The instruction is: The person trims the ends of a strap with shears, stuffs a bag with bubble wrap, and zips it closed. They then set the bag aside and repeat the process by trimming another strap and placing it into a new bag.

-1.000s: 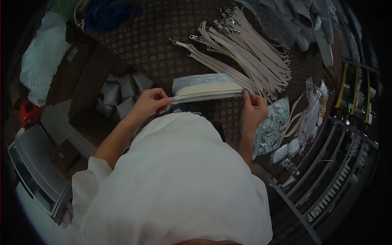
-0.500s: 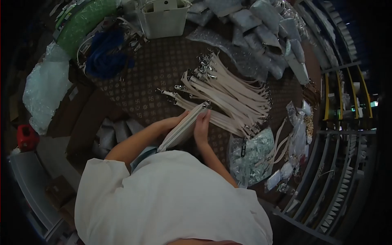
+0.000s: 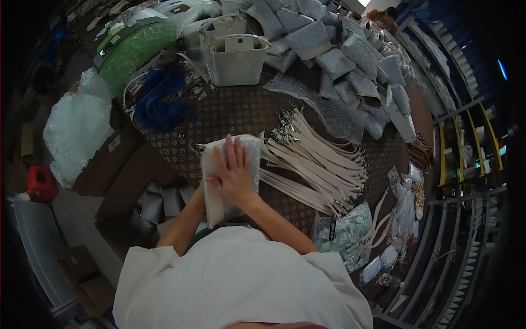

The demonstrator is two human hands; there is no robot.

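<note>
1. Head view vs 0.5 s ago: pouch [image 3: 211,189] was held up on edge between both hands; now it lies flat on the table [image 3: 230,112].
2. Right hand [image 3: 234,174] has moved from the pouch's end to its top face. Palm down, fingers spread and straight, pressing on it, gripping nothing.
3. Left hand [image 3: 198,198] is mostly hidden under the right wrist and the pouch's near edge. It touches the pouch; cannot tell how far it is open or whether it grips.
4. Pouch position: directly under the right hand, long side running toward the person, pale zip edge showing left of the hand, patterned face showing past the fingertips.
5. Straps [image 3: 315,164] lie fanned out just right of the pouch, clasp ends nearest its far corner; they look unmoved.
6. White bag [image 3: 235,60] stands beyond the pouch, well apart.
7. Blue cord [image 3: 159,104] is beyond the pouch to the left.
8. Grey pouches [image 3: 350,71] are piled beyond the pouch to the right.
</note>
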